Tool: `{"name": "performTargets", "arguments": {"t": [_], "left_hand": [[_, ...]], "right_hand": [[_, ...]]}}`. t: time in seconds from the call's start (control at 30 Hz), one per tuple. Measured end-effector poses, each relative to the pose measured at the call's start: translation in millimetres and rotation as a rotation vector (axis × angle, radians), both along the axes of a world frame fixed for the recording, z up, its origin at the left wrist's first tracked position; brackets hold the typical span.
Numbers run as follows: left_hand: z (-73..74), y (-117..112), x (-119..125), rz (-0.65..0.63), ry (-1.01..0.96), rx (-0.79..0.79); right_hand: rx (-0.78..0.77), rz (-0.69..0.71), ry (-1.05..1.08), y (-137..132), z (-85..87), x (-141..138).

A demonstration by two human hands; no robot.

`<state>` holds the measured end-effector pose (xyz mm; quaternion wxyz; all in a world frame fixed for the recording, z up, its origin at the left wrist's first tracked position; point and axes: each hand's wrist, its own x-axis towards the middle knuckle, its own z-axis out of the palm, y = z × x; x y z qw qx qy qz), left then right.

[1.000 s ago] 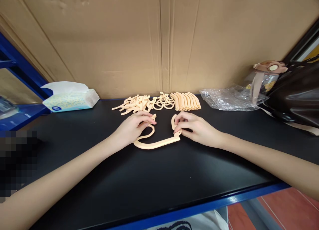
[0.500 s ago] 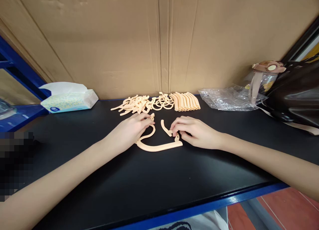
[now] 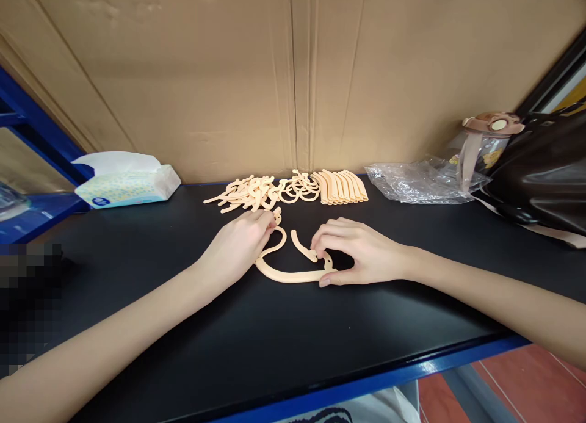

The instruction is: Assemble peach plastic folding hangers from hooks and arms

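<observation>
Peach plastic parts, like pieces of a folding hanger, lie between my hands on the black table [image 3: 192, 325]. My left hand [image 3: 242, 237] is closed, its fingertips at a small holed end [image 3: 277, 217]; an S-curved piece [image 3: 280, 243] runs below it. At the front lies a long curved bar [image 3: 286, 277], its left end by my left hand. My right hand [image 3: 352, 252] has its fingers bent on a short curved piece [image 3: 301, 248], with the thumb against the bar's right end. A holed tab [image 3: 328, 262] shows between that thumb and fingers. Part of each grip is hidden.
Behind are a heap of loose curved pieces [image 3: 249, 193], several hooks [image 3: 300, 187] and a row of bars [image 3: 343, 187]. A tissue pack [image 3: 126, 182] stands left. Plastic film [image 3: 416, 180], a bottle [image 3: 488, 145] and a dark bag [image 3: 544, 166] are at right.
My right thumb has spread forward onto the long bar's right end. The bar and the short curved piece have shifted slightly towards me. My left fingers have closed further at the small holed end.
</observation>
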<state>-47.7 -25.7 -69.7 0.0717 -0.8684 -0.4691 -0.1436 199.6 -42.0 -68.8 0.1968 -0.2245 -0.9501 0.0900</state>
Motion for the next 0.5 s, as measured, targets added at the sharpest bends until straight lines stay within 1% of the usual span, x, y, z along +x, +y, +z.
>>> {"name": "performTargets", "arguments": {"t": [0.17, 0.37, 0.5], "left_hand": [[1.0, -0.4, 0.1, 0.005, -0.016, -0.024], [1.0, -1.6, 1.5, 0.076, -0.044, -0.023], [0.6, -0.7, 1.7, 0.074, -0.042, -0.026]], "right_hand": [[-0.026, 0.016, -0.007, -3.1, 0.9, -0.8], [-0.014, 0.036, -0.015, -5.6, 0.9, -1.8], [-0.005, 0.039, -0.019, -6.6, 0.1, -1.9]]}}
